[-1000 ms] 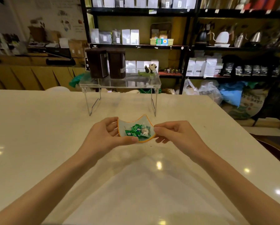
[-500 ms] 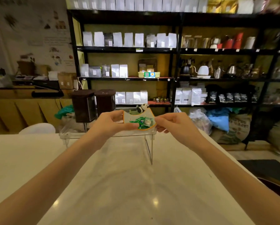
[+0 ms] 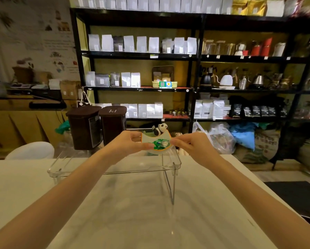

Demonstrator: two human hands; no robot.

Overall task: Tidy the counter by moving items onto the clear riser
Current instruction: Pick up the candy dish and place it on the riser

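Both hands, the left hand and right hand, pinch opposite ends of the dish of green sweets, which a second ago sat low over the bench and has now been carried up and forward to mid-frame, over the riser. Whether it touches the clear top yet I cannot tell. Behind it on the riser stand two brown canisters at centre left and a panda, so the free spot looks to be right of centre, and setting the dish down seems the step left.
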